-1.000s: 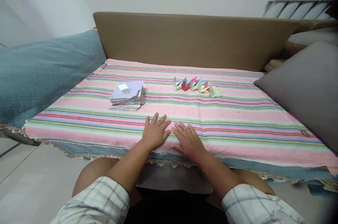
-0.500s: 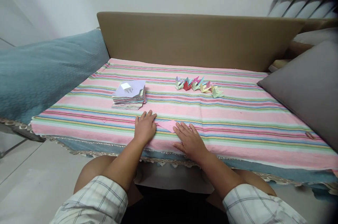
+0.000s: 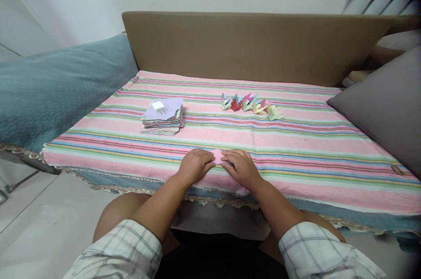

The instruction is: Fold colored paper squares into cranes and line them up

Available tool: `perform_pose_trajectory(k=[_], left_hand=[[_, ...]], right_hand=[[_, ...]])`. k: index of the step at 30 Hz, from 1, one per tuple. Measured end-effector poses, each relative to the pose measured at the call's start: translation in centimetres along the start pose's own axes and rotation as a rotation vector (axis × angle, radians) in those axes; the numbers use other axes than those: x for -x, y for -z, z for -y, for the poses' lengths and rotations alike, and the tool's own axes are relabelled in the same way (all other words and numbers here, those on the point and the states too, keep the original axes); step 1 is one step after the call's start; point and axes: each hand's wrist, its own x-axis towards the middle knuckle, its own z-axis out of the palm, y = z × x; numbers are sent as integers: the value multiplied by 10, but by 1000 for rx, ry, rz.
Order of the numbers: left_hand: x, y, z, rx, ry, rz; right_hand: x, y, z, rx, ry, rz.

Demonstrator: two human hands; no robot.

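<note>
A small folded piece of pink paper (image 3: 217,156) lies on the striped cloth near its front edge. My left hand (image 3: 195,166) pinches the paper's left end between thumb and fingers. From the other side, my right hand (image 3: 240,166) grips the right end the same way. Only the middle of the paper shows; both ends are covered by my fingers. Further back stand several folded paper cranes (image 3: 247,104) in different colours. To the left sits a thick stack of paper squares (image 3: 163,117), lilac on top.
The striped cloth (image 3: 108,134) covers the seat in front of me. A tan board (image 3: 230,46) stands along the back. At the right lies a grey cushion (image 3: 384,103), with a small brown object (image 3: 397,169) near it. A blue covered armrest (image 3: 66,77) bounds the left.
Both hands were flat with fingers spread at the paper's ends. Now their fingers have closed on it, and my left hand has come to the right, nearer the other.
</note>
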Motion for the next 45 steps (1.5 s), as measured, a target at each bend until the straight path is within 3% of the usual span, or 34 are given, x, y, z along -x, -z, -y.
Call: perform_pose_trajectory(k=[6, 17, 30, 45], left_hand=[[-3, -2, 1, -6, 27, -43], [-11, 4, 2, 101, 62, 27], [-12, 3, 1, 88, 66, 16], [-11, -4, -3, 43, 128, -74]], right_hand=[[-6, 2, 1, -66, -24, -26], [-7, 4, 5, -125, -93, -29], [-8, 0, 4, -122, -129, -37], [-12, 1, 9, -150, -216, -26]])
